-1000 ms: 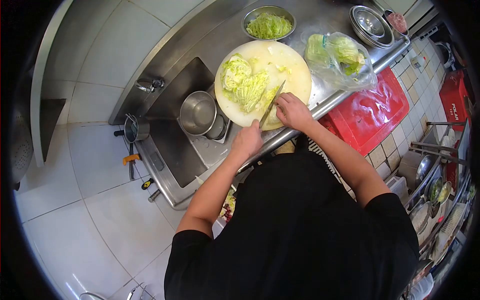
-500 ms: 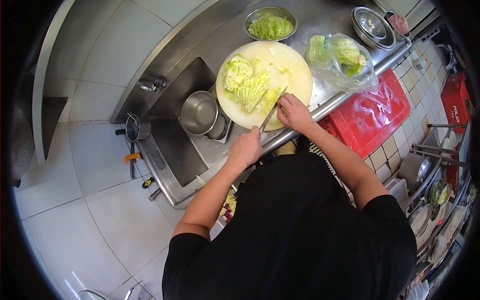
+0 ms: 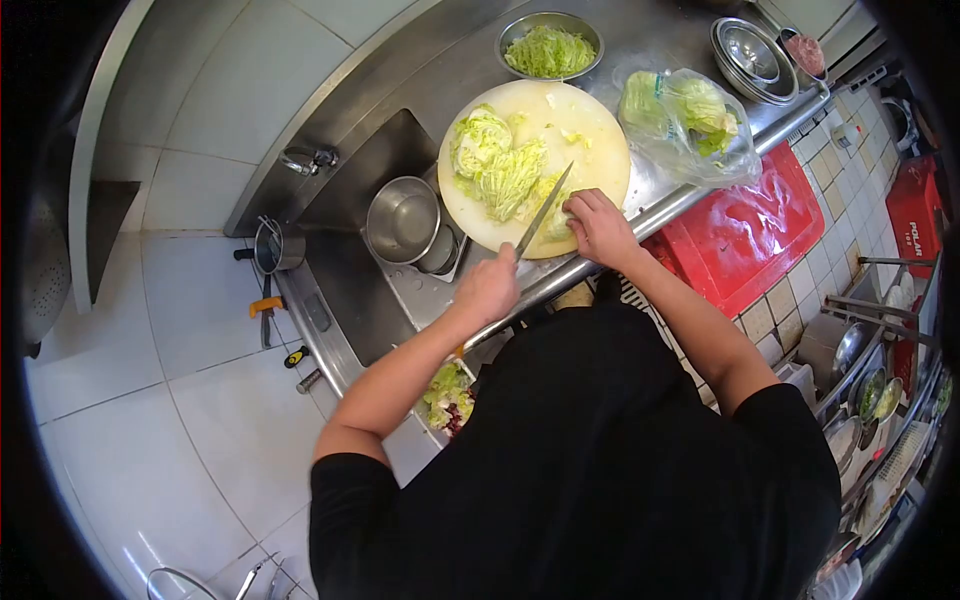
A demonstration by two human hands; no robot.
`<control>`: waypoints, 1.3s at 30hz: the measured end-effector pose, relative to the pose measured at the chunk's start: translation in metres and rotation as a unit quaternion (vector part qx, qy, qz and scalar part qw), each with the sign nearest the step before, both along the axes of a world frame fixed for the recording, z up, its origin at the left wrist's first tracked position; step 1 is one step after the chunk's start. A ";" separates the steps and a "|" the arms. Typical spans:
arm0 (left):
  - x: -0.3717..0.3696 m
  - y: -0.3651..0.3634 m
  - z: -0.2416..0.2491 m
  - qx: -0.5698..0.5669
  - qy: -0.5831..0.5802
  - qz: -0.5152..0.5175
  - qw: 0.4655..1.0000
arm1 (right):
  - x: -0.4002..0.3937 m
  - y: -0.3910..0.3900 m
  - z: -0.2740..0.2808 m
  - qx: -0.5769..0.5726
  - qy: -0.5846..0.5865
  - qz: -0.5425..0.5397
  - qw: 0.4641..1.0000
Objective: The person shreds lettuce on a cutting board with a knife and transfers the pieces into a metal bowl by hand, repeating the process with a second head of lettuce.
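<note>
My left hand [image 3: 488, 290] is closed round the handle of a knife [image 3: 545, 212], whose blade lies slantwise over the round cutting board [image 3: 600, 130]. On the board's right part, my right hand [image 3: 602, 228] has its fingers curled on a small piece of pale green cabbage [image 3: 559, 222], right beside the blade. Two larger cabbage pieces [image 3: 481, 141] sit on the left half of the board, with small scraps around them. Behind the board stands a metal bowl [image 3: 502, 50] of shredded cabbage [image 3: 549, 52]. The fingertips of my right hand are partly hidden.
A plastic bag [image 3: 740, 160] with cabbage lies right of the board. Stacked metal bowls [image 3: 750, 55] stand at the back right. Left are a sink [image 3: 345, 290], a metal pot [image 3: 403, 220] and a faucet [image 3: 308, 160]. A red lid [image 3: 760, 235] lies below the counter edge.
The knife blade has moved left, away from my right hand, leaving a gap between them. The whole view has shifted slightly, and more of the salad container below the counter shows.
</note>
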State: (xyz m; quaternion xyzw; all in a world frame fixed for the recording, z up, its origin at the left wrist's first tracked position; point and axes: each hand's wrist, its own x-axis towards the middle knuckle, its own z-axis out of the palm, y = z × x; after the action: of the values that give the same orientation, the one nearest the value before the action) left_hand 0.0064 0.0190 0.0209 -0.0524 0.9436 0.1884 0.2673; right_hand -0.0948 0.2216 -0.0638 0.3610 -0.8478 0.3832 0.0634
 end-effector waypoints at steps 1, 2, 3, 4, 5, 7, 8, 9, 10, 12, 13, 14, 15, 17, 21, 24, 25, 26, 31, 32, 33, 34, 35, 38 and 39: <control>-0.007 0.009 0.002 -0.006 0.021 0.010 1.000 | -0.001 0.001 0.001 0.008 -0.011 -0.001 1.000; -0.011 0.015 0.002 -0.006 0.021 0.005 1.000 | -0.002 0.001 0.000 0.008 -0.012 -0.005 1.000; -0.013 0.021 0.001 -0.007 0.023 0.017 1.000 | -0.002 -0.001 0.000 0.017 -0.032 -0.007 0.999; -0.014 0.025 0.002 -0.008 0.026 0.031 0.999 | -0.002 -0.002 0.000 0.025 -0.052 -0.007 0.998; -0.014 0.025 0.005 -0.008 0.026 0.031 0.999 | -0.003 -0.003 0.000 0.025 -0.052 -0.007 0.998; -0.006 0.020 0.013 -0.049 -0.012 0.001 0.999 | -0.003 -0.006 0.002 0.029 -0.064 -0.015 0.997; 0.001 0.014 0.016 -0.049 -0.012 -0.001 0.999 | -0.004 -0.006 0.004 0.028 -0.065 -0.017 0.997; 0.010 0.006 0.020 -0.053 -0.015 -0.005 0.998 | -0.004 -0.006 0.004 0.028 -0.066 -0.015 0.997; 0.014 0.003 0.022 -0.057 -0.018 -0.009 0.998 | -0.005 -0.006 0.004 0.027 -0.066 -0.013 0.997; 0.014 0.005 0.020 -0.059 -0.029 -0.010 0.998 | -0.005 -0.006 0.002 0.018 -0.060 -0.016 0.998; 0.014 0.007 0.018 -0.061 -0.041 -0.006 0.997 | -0.004 -0.007 0.000 0.010 -0.055 -0.015 0.998; 0.011 0.011 0.003 -0.060 -0.042 -0.005 0.997 | -0.003 -0.006 -0.001 0.010 -0.056 -0.015 0.998; 0.006 0.015 -0.021 -0.053 -0.020 -0.002 0.998 | -0.003 -0.007 -0.003 0.005 -0.058 -0.017 0.998; -0.015 0.017 -0.029 -0.045 0.011 0.001 0.999 | -0.009 -0.006 -0.004 0.002 -0.052 -0.022 0.998; -0.014 0.015 0.010 -0.031 0.010 -0.008 0.999 | -0.006 -0.007 -0.007 0.001 -0.056 -0.027 0.998; 0.000 0.019 0.021 -0.047 -0.040 -0.001 0.998 | -0.004 -0.006 -0.009 -0.002 -0.060 -0.041 0.997; 0.000 0.020 0.004 -0.046 -0.042 -0.001 0.998 | -0.002 -0.006 -0.010 -0.008 -0.062 -0.042 0.997; 0.000 0.020 -0.021 -0.035 -0.016 0.001 0.999 | 0.000 -0.007 -0.010 -0.008 -0.064 -0.039 0.997; -0.023 0.024 0.008 -0.032 0.005 -0.007 0.999 | -0.005 -0.006 -0.007 -0.003 -0.049 -0.032 0.998; -0.018 0.021 0.014 -0.032 0.005 -0.006 0.999 | -0.004 -0.007 -0.008 -0.004 -0.049 -0.030 0.998; -0.008 0.018 0.020 -0.039 -0.003 -0.010 0.999 | -0.002 -0.008 -0.008 -0.016 -0.055 -0.042 0.997; -0.004 0.018 0.022 -0.045 -0.012 -0.015 0.999 | 0.000 -0.006 -0.009 -0.028 -0.061 -0.053 0.996; -0.003 0.021 0.008 -0.044 -0.014 -0.016 0.999 | 0.000 -0.005 -0.010 -0.027 -0.063 -0.054 0.996; -0.010 0.020 -0.027 -0.037 0.004 0.016 0.999 | -0.002 -0.008 -0.009 -0.027 -0.047 -0.059 0.997; -0.018 0.021 -0.021 -0.037 0.011 0.004 0.999 | -0.003 -0.005 -0.009 -0.040 -0.041 -0.054 0.997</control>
State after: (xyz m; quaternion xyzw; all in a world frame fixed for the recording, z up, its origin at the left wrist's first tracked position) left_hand -0.0117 0.0396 -0.0004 -0.0638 0.9525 0.1549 0.2542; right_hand -0.0980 0.2163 -0.0724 0.2953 -0.8521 0.4274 0.0635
